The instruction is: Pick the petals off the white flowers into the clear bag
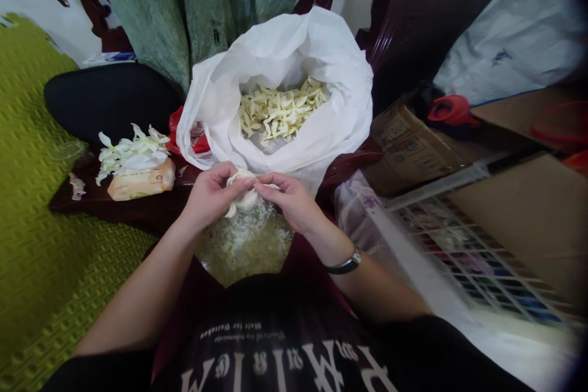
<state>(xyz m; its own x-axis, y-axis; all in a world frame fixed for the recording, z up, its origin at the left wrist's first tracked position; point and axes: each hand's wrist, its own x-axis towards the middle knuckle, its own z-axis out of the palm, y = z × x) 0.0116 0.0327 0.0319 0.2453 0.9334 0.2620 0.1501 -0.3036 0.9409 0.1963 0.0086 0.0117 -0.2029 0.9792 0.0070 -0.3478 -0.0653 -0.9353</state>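
Note:
My left hand [211,196] and my right hand [289,199] meet over a basin, pinching a creamy white flower [242,191] between their fingers. Much of that flower is hidden by my fingers. Below my hands, the round basin [243,245] holds white shreds in pale liquid or loose matter; I cannot tell which. Ahead, a white plastic bag [294,67] stands open, filled with pale yellow strips [280,110]. To the left lies a heap of white petals [131,153] on a beige packet [142,180].
A dark wooden bench [114,202] with a green textured mat [55,251] lies left, with a black cushion [110,101] behind. Cardboard boxes [413,150] and a white wire rack [468,257] fill the right. A green curtain [197,6] hangs behind.

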